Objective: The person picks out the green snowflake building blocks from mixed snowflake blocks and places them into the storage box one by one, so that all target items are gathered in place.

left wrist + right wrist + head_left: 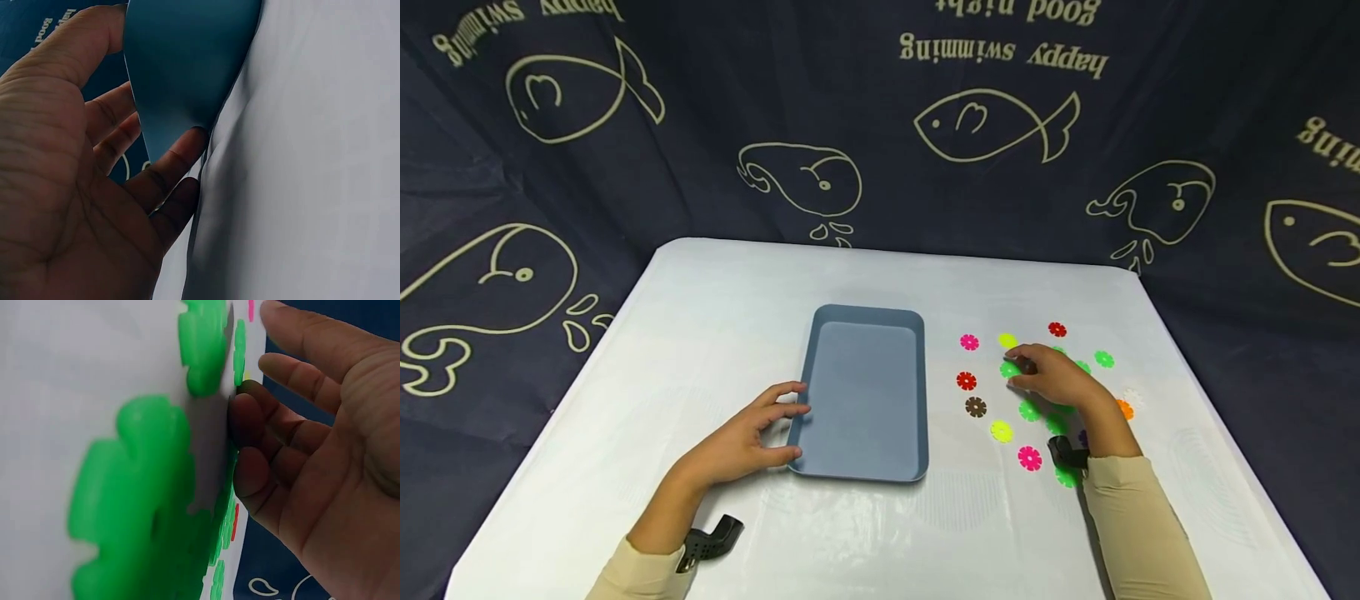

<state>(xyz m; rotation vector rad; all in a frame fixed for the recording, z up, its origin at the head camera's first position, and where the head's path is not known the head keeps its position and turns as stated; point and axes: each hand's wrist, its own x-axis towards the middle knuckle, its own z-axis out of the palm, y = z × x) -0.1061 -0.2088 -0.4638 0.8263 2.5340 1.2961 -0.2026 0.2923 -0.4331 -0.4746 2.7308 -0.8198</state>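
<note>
A blue-gray tray [867, 400] is seen near the middle of the white counter [722, 325]. Its nine o'clock edge is touched by the left hand [737, 437], with the fingers spread and a little bent, and two fingertips are reached over the rim.

At three o'clock from the tray, many flower-shaped discs [1029, 410] are scattered flat on the counter. The right hand [1056, 377] is held low over them, its fingers loosely bent and a gap seen between thumb and pointer finger. A green disc [1010, 369] is seen in that gap, but whether it is touched cannot be told.

Around the right hand, a red disc [1057, 329] is found at twelve o'clock, a pink disc [969, 342] at ten o'clock, a yellow disc [1002, 431] near eight o'clock and an orange disc [1125, 409] near four o'clock. Some green ones are partly hidden by the arm. Behind the counter, a dark cloth [880, 200] is covered with drawn fish and whales.
</note>
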